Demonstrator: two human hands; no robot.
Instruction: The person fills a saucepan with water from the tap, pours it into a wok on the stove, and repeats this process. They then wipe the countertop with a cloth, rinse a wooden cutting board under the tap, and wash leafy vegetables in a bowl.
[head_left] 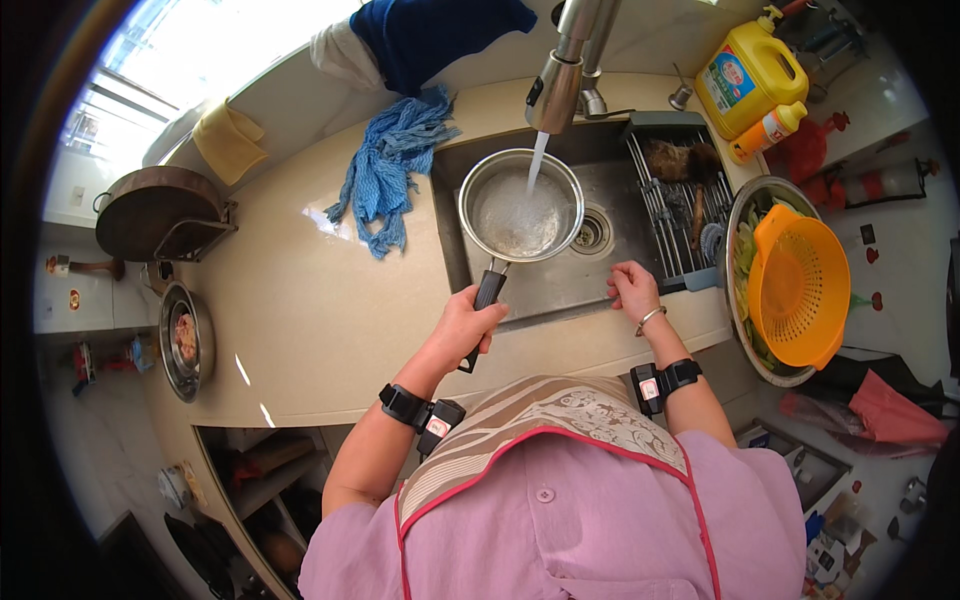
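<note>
My left hand [466,327] is wrapped round the black handle [489,290] of a metal saucepan [521,258]. The pan is over the left part of the steel sink [560,290], and water [538,162] runs into it from the metal faucet [556,90]. Water stands in the pan, its surface stirred by the stream. Over the sink's front edge, right of the pan, my right hand [633,288] is loosely bent with fingers apart and nothing in it. Near it lies the round drain [592,232].
A grey rack [680,235] fills the sink's right side, holding a brown item. Further right, an orange colander [800,290] rests on a metal basin [738,300] of green vegetables. Blue cloth [385,170] lies left of the sink. A yellow jug [750,80] stands at back right.
</note>
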